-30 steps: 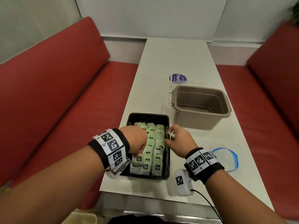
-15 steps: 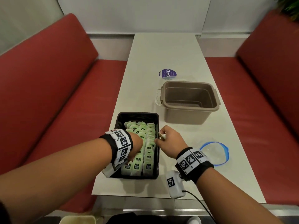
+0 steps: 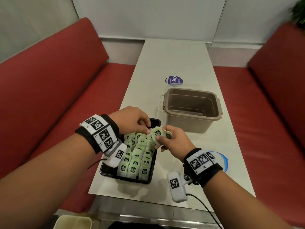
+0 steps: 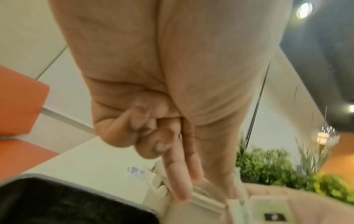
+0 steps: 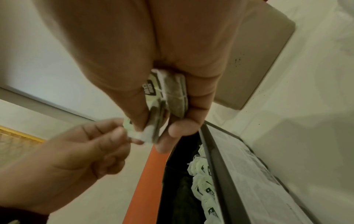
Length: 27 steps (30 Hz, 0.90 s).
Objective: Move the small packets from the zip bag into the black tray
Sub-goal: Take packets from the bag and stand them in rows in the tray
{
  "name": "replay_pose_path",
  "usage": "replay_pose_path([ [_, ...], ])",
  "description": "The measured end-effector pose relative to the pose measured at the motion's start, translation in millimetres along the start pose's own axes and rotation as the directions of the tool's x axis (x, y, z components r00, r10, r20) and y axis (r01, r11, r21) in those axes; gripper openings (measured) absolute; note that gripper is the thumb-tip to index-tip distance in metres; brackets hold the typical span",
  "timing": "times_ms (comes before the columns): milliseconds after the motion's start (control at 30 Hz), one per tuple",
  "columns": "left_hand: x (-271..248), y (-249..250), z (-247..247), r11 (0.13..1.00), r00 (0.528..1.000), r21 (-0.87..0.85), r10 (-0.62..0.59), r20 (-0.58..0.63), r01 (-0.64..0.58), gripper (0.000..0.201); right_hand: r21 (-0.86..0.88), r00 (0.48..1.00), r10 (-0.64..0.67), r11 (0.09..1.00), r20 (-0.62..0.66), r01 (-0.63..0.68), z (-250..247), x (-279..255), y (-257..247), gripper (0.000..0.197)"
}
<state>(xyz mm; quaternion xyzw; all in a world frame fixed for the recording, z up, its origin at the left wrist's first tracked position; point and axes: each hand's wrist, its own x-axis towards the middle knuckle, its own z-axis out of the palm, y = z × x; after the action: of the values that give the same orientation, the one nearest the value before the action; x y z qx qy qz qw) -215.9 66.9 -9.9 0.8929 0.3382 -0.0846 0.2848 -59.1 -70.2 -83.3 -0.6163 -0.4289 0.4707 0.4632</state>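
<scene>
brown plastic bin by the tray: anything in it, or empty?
Empty as far as visible. The lidless brown plastic bin shows only bare inner walls and floor in the head view; the near inner wall is hidden by its rim.

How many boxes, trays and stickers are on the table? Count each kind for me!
Brown box: 1
Black tray: 1
Round sticker: 1
Clear bag with blue edge: 1
Total: 4
The green packets in the tray overlap too much to count.

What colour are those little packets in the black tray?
Pale green packets with a small black label, clearest in the head view.
</scene>
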Motion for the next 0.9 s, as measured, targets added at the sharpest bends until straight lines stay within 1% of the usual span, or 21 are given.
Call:
replay_pose_path([
  [67,-8.2,12.7,-3.6,0.993,0.994,-0.09,0.07,-0.079,-0.077,0.024,0.019,0.999,-0.028,0.999,-0.019,0.028,2.1,0.8,-2.5,0.012],
  [133,-12.0,18.3,1.0,0.992,0.988,-0.058,0.101,-0.119,-0.108,0.017,0.01,0.998,-0.053,0.999,-0.016,0.053,4.4,1.0,-4.9,0.013],
  [167,-14.5,20.6,2.9,0.995,0.987,-0.003,0.101,-0.123,-0.102,0.013,-0.004,0.998,-0.064,0.998,-0.012,0.064,5.6,0.9,-6.1,0.014],
  [200,-16.7,22.5,4.2,0.992,0.98,0.045,0.125,-0.154,-0.12,0.011,-0.017,0.998,-0.069,0.998,-0.009,0.069,6.2,1.0,-6.0,0.015],
  [300,-22.0,22.5,2.8,0.987,0.975,0.139,0.111,-0.191,-0.086,0.01,-0.064,0.998,-0.058,0.996,0.001,0.058,8.0,0.8,-3.7,0.013],
  [400,-27.3,18.4,3.4,0.987,0.985,0.154,0.071,-0.158,-0.046,0.008,-0.105,0.999,-0.038,0.994,-0.003,0.037,9.1,2.0,2.2,0.015],
  [467,-28.7,13.9,5.0,0.986,0.989,0.164,0.047,-0.139,-0.024,0.008,-0.128,0.999,-0.036,0.991,-0.036,0.031,10.2,3.2,5.8,0.016],
  [533,-27.3,7.1,7.6,0.98,0.99,0.198,0.023,-0.137,0.005,0.007,-0.205,0.995,-0.043,0.978,-0.094,0.023,10.6,5.4,10.4,0.02],
  [600,-23.9,0.7,12.0,0.972,0.995,0.232,-0.01,-0.103,0.034,0.007,-0.321,0.989,-0.021,0.947,-0.143,-0.027,9.4,8.5,17.9,0.024],
  [633,-21.6,-1.4,15.1,0.967,0.998,0.251,-0.03,-0.064,0.045,0.008,-0.388,0.989,0.016,0.919,-0.147,-0.072,8.6,9.6,21.6,0.025],
  [700,-15.5,-4.1,22.7,0.952,0.997,0.301,-0.074,0.036,0.06,0.01,-0.495,0.987,0.111,0.855,-0.116,-0.154,8.8,10.0,28.3,0.027],
  [767,-8.4,-5.4,31.0,0.932,0.984,0.357,-0.118,0.13,0.065,0.013,-0.528,0.984,0.163,0.831,-0.07,-0.175,10.7,9.4,31.6,0.025],
  [833,0.4,-5.3,39.1,0.91,0.958,0.413,-0.153,0.241,0.041,0.013,-0.503,0.983,0.176,0.846,-0.052,-0.178,11.4,10.0,32.4,0.022],
  [900,8.6,-3.9,49.6,0.884,0.906,0.467,-0.204,0.372,0.008,0.014,-0.475,0.984,0.168,0.862,-0.062,-0.177,11.1,12.2,32.8,0.022],
])
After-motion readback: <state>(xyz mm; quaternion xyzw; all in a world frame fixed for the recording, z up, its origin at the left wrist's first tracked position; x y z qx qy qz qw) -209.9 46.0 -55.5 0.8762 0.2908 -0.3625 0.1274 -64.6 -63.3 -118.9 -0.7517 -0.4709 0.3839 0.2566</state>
